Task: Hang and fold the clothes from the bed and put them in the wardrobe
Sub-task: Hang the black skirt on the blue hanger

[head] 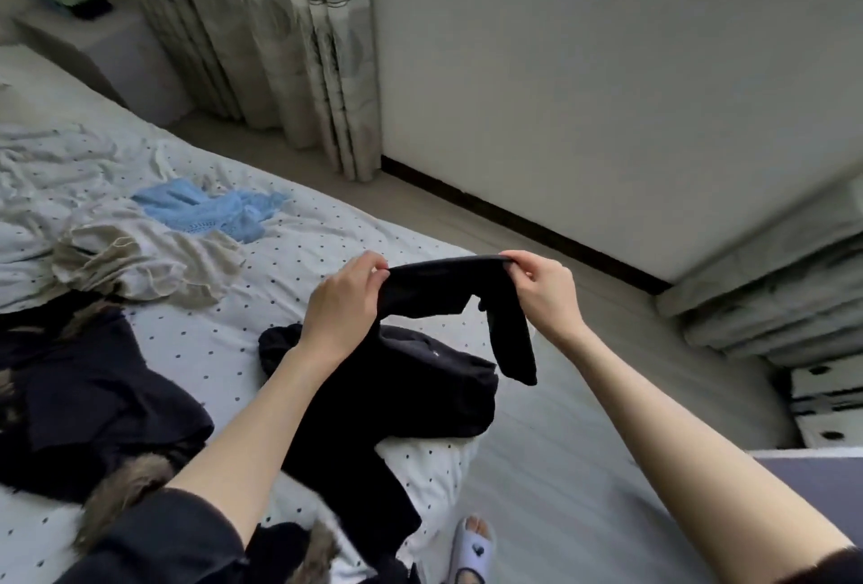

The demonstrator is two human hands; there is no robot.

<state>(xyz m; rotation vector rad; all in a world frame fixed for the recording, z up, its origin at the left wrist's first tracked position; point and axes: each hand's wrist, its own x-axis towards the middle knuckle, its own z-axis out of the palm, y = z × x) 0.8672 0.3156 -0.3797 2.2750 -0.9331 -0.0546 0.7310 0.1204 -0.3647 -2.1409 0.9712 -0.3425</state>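
Observation:
A black garment (pixel 420 378) is lifted off the bed (pixel 289 247) by its top edge, stretched flat between my two hands. My left hand (pixel 345 298) pinches the left end of that edge and my right hand (pixel 541 289) pinches the right end. A narrow black strip hangs down below my right hand; the rest of the cloth droops onto the bed corner. Further left on the dotted sheet lie a light blue knit top (pixel 210 210), a cream garment (pixel 140 261) and a dark jacket with fur trim (pixel 93 401).
Curtains (pixel 261 46) hang beyond the bed by a white wall. A nightstand (pixel 79 32) stands at the far left. Stacked grey panels (pixel 775 298) and a white drawer unit (pixel 826 401) are on the right. My slippered foot (pixel 471 551) stands on the floor beside the bed.

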